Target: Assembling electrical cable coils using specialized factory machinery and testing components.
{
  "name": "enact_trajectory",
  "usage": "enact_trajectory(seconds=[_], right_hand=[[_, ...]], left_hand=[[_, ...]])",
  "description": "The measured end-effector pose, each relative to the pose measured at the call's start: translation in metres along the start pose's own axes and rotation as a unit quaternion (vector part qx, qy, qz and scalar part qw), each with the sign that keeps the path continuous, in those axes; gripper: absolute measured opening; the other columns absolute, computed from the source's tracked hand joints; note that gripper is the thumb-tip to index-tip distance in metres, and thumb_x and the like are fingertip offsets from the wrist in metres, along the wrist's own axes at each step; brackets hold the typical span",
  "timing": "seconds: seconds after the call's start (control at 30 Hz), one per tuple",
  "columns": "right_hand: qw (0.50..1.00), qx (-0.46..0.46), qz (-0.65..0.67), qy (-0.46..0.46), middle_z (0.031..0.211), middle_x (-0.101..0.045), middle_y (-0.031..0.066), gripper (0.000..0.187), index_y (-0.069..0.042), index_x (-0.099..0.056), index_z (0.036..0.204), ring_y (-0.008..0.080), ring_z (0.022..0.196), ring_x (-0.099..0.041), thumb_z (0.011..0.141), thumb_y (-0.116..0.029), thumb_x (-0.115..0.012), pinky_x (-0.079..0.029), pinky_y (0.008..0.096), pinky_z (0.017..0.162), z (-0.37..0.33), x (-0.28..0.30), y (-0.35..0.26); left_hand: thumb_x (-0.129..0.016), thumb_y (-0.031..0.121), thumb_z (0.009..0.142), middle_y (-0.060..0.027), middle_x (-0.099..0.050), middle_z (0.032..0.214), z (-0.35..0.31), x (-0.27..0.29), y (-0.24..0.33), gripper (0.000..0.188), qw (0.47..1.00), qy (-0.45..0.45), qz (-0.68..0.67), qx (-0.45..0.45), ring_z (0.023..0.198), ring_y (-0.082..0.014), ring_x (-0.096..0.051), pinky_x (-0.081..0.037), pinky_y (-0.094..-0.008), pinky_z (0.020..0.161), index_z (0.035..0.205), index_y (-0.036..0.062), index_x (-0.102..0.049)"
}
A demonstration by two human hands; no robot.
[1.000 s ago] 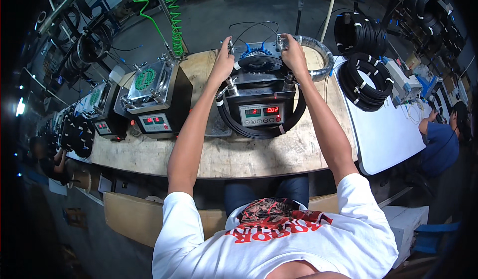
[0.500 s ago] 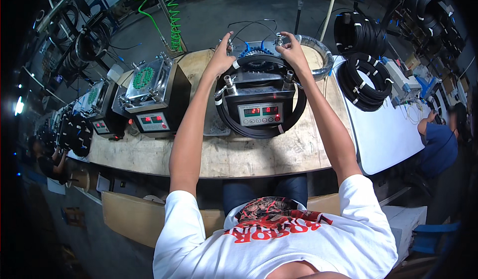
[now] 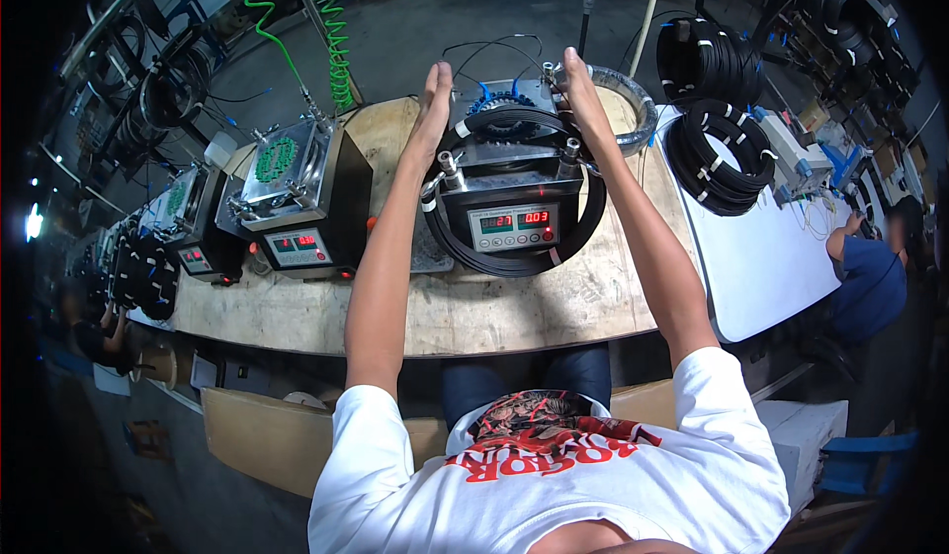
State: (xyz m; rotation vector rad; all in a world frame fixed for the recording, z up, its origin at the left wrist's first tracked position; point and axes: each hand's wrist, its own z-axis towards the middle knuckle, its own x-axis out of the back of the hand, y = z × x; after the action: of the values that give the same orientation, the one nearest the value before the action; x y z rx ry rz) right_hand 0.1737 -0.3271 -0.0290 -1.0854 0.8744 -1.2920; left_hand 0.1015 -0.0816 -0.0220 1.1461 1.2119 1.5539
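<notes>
A black bench polishing machine with a lit red display stands before me. A coil of black cable loops around its front and over its top. Behind the upper part of the coil is a round fixture with blue connectors. Metal corner posts rise from the machine. Beside its far left corner is my left hand, fingers stretched forward and holding nothing. My right hand, also with straight fingers, is next to the far right post; whether it touches the post is hard to tell.
Two similar machines with green fixtures stand to the left on the wooden table. A clear-wrapped coil lies behind my right hand. Black cable coils rest on the white table; a person sits at the right.
Both hands have come off the far corner posts, and their curled fingers have straightened. The left hand has shifted slightly left. The machine's display reading has changed.
</notes>
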Motion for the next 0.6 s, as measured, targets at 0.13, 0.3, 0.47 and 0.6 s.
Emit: enact_trajectory(seconds=[0.13, 0.3, 0.47, 0.6], right_hand=[[0.998, -0.012, 0.066, 0.012, 0.122, -0.054, 0.0198, 0.090, 0.002, -0.033, 0.152, 0.0268, 0.103, -0.055, 0.099, -0.071, -0.031, -0.047, 0.0380, 0.091, -0.008, 0.000, -0.006], [0.992, -0.077, 0.097, 0.037, 0.105, -0.058, 0.0155, 0.090, -0.005, -0.035, 0.153, 0.0158, 0.073, -0.053, 0.097, -0.075, -0.028, -0.048, 0.0307, 0.067, -0.010, 0.008, -0.008], [0.993, -0.101, 0.057, -0.006, 0.111, -0.058, 0.0163, 0.089, -0.006, -0.036, 0.153, 0.0186, 0.079, -0.055, 0.097, -0.075, -0.028, -0.048, 0.0330, 0.071, -0.012, 0.002, -0.013], [0.997, -0.040, 0.047, -0.039, 0.117, -0.058, 0.0172, 0.084, -0.006, -0.036, 0.153, 0.0204, 0.091, -0.055, 0.100, -0.070, -0.026, -0.048, 0.0341, 0.079, -0.004, 0.009, 0.005]], left_hand=[[-0.030, 0.082, 0.091, -0.0233, -0.033, 0.150, -0.001, 0.003, -0.003, 0.097, 0.995, 0.010, -0.096, -0.014, 0.134, -0.0392, -0.046, -0.039, -0.0472, 0.110, 0.160, 0.0152, -0.014], [-0.028, 0.085, 0.089, -0.0170, -0.037, 0.141, -0.002, 0.002, -0.010, 0.099, 0.991, 0.006, -0.133, 0.010, 0.115, -0.0268, -0.053, -0.045, -0.0372, 0.093, 0.159, 0.0150, -0.017], [-0.025, 0.085, 0.089, -0.0103, -0.051, 0.127, -0.006, 0.004, -0.009, 0.097, 0.997, 0.031, -0.068, 0.012, 0.083, -0.0171, -0.052, -0.041, -0.0288, 0.069, 0.155, 0.0138, -0.030], [-0.024, 0.084, 0.090, -0.0076, -0.053, 0.122, -0.008, -0.001, -0.002, 0.096, 0.998, 0.041, -0.053, 0.020, 0.079, -0.0141, -0.048, -0.037, -0.0248, 0.065, 0.154, 0.0137, -0.033]])
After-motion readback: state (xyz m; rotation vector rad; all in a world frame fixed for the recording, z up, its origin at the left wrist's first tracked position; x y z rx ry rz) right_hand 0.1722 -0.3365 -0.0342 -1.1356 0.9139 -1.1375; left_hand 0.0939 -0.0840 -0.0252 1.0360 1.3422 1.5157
